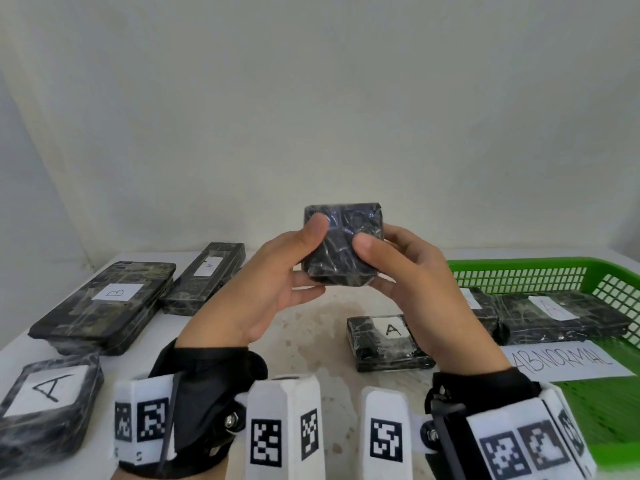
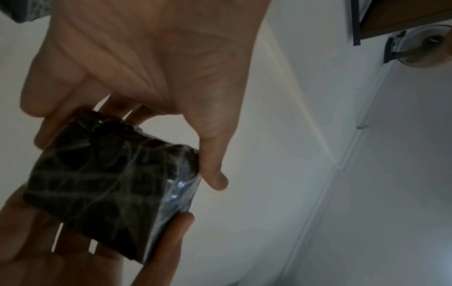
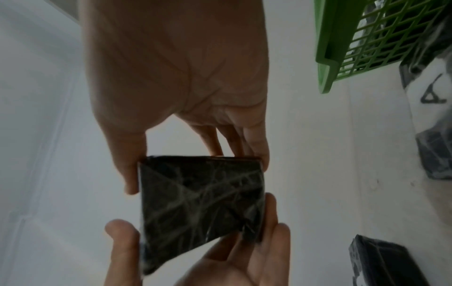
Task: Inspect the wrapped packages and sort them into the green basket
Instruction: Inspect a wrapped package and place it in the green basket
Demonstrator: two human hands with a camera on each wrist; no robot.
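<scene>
Your left hand (image 1: 273, 271) and your right hand (image 1: 412, 275) both clamp the small square package (image 1: 341, 247), which you hold up in the air above the middle of the tabletop (image 1: 311, 327). Each thumb presses on the face turned to you, and the other fingers support the back side. So both grips are closed on this one package.

The face you see now shows only dark wrinkled film and no white label. I think the step in hand is the inspection, so turn the package slowly between the two hands until each face has come to your eyes. Keep one hand firm while the other hand changes its place, because the film looks smooth and may slip. Look for a letter, and for tears in the wrapping.

The green basket (image 1: 540, 271) stands to your right, with a paper marked ABNORMAL (image 1: 568, 363) in it, and two wrapped packages already lie inside. One package marked A (image 1: 388, 341) lies just beside the basket. On your left are a big package marked B (image 1: 104, 306), a long package (image 1: 204, 275), and a square package marked A (image 1: 48, 403).
</scene>
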